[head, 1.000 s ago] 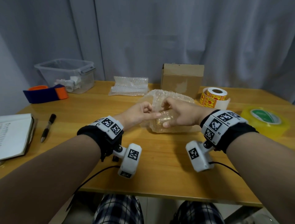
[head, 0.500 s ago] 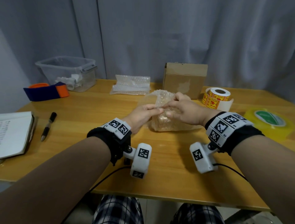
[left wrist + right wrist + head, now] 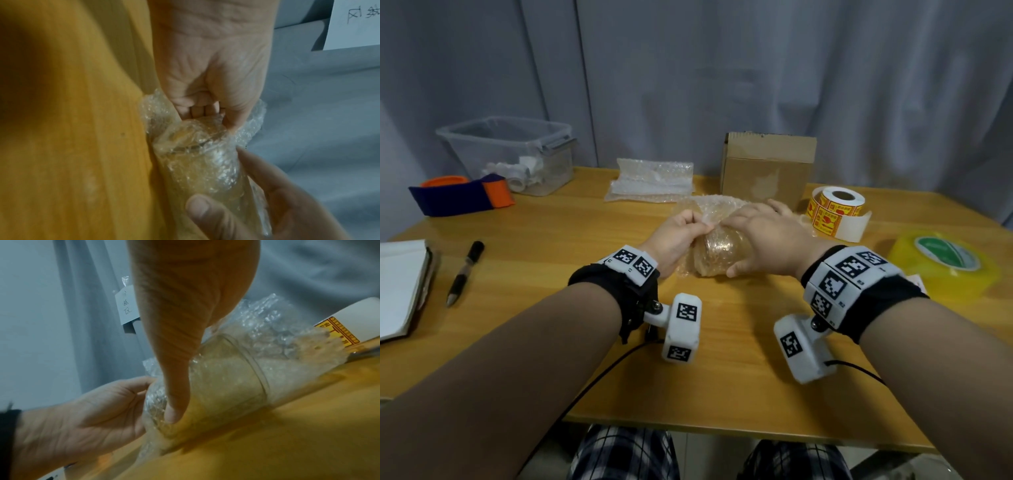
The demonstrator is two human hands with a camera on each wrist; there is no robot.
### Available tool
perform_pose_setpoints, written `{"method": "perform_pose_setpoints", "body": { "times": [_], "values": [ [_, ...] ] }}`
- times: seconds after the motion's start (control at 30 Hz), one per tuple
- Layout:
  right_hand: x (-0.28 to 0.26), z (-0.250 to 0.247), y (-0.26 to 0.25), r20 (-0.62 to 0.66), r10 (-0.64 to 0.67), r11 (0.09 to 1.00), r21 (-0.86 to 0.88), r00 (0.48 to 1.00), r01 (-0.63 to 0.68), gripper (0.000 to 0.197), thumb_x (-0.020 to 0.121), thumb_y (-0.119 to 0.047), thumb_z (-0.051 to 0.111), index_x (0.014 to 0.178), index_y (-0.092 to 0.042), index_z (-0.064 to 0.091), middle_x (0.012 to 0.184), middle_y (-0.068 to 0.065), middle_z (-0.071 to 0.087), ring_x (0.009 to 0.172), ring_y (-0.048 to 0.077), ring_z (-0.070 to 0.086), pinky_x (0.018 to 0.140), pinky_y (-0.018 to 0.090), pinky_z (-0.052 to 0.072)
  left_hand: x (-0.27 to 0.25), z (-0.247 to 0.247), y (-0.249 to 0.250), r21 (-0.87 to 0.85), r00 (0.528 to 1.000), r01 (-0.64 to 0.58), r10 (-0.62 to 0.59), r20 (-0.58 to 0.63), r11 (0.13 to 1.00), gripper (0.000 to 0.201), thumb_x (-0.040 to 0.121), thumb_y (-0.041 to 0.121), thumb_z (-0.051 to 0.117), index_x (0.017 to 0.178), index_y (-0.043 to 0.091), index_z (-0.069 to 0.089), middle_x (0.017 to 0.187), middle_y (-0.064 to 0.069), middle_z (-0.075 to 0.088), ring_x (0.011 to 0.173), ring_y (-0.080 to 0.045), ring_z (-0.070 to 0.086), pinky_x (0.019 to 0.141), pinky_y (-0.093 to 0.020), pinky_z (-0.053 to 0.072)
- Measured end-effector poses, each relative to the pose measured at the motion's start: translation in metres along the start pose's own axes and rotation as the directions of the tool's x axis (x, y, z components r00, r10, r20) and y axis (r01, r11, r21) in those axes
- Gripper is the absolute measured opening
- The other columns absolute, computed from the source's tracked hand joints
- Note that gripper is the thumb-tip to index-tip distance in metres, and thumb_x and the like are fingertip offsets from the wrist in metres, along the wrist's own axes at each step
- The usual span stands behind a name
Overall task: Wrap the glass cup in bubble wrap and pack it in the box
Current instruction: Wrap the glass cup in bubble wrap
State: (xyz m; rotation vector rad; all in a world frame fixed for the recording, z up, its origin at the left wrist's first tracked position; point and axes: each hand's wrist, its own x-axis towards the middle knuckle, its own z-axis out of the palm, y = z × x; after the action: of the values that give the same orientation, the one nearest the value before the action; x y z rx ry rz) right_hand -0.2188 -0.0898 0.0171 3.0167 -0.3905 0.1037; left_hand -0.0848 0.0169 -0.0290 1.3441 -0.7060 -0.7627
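Observation:
The glass cup (image 3: 719, 250) lies on its side mid-table, rolled in a sheet of bubble wrap (image 3: 709, 209). My left hand (image 3: 688, 226) pinches the wrap's loose end at the cup's left end, and the left wrist view shows its fingers (image 3: 197, 112) curled there above the cup (image 3: 197, 162). My right hand (image 3: 753, 233) lies over the wrapped cup with the thumb (image 3: 176, 408) under its near side, gripping it (image 3: 226, 381). The cardboard box (image 3: 767, 171) stands behind the hands; its inside is hidden.
Spare bubble wrap (image 3: 650, 181) lies at the back. To the right are a sticker roll (image 3: 835, 212) and yellow tape (image 3: 945, 263). On the left sit a clear bin (image 3: 510, 154), a blue-orange strap (image 3: 458, 198), a pen (image 3: 464, 270) and a notebook (image 3: 400, 287).
Both hands pinched the wrap's edge above the cup before. The right hand has since come down over the wrapped cup, and the wrap now sits tighter round it.

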Motion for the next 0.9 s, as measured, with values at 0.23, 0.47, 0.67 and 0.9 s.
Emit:
{"method": "perform_pose_setpoints", "body": {
  "times": [0.23,0.47,0.67,0.9],
  "values": [
    [0.008,0.002,0.0,0.031,0.029,0.994,0.108,0.999,-0.032,0.095,0.065,-0.056,0.076,0.144,-0.03,0.032,0.145,-0.006,0.039,0.135,0.019,0.033,0.111,0.04,0.021,0.002,-0.005,0.006,0.038,0.999,-0.016,0.014,0.049,0.999,0.012,0.089,0.012,0.061,0.1,0.009,0.063,0.101,-0.013,0.068,0.096,-0.027,0.065,0.093,-0.039,0.05],
    [0.003,-0.001,0.002,-0.028,0.064,0.978,0.202,0.998,-0.057,0.077,0.055,-0.062,0.078,0.119,-0.031,0.05,0.115,-0.012,0.06,0.112,0.013,0.053,0.102,0.036,0.023,0.0,-0.004,0.015,0.06,0.993,-0.056,0.049,0.107,0.997,0.007,0.089,0.012,0.061,0.093,0.007,0.063,0.094,-0.01,0.064,0.089,-0.023,0.061,0.088,-0.037,0.05],
    [0.001,-0.008,0.002,-0.042,0.071,0.981,0.184,0.997,-0.062,0.078,0.056,-0.071,0.07,0.124,-0.035,0.056,0.115,-0.007,0.044,0.114,0.016,0.036,0.095,0.031,0.023,-0.003,-0.006,0.006,0.057,0.979,-0.114,0.103,0.173,0.992,0.008,0.091,0.005,0.055,0.086,0.011,0.054,0.089,-0.009,0.06,0.087,-0.019,0.059,0.09,-0.034,0.048],
    [-0.001,-0.01,0.003,-0.098,0.109,0.939,0.335,0.989,-0.071,0.089,0.056,-0.053,0.083,0.126,-0.022,0.038,0.117,0.0,0.057,0.101,0.013,0.05,0.076,0.024,0.034,-0.009,-0.001,0.011,0.163,0.968,-0.158,0.12,0.22,0.974,0.025,0.082,0.002,0.066,0.096,0.012,0.05,0.097,-0.001,0.065,0.089,-0.007,0.066,0.078,-0.019,0.053]
  ]
}}
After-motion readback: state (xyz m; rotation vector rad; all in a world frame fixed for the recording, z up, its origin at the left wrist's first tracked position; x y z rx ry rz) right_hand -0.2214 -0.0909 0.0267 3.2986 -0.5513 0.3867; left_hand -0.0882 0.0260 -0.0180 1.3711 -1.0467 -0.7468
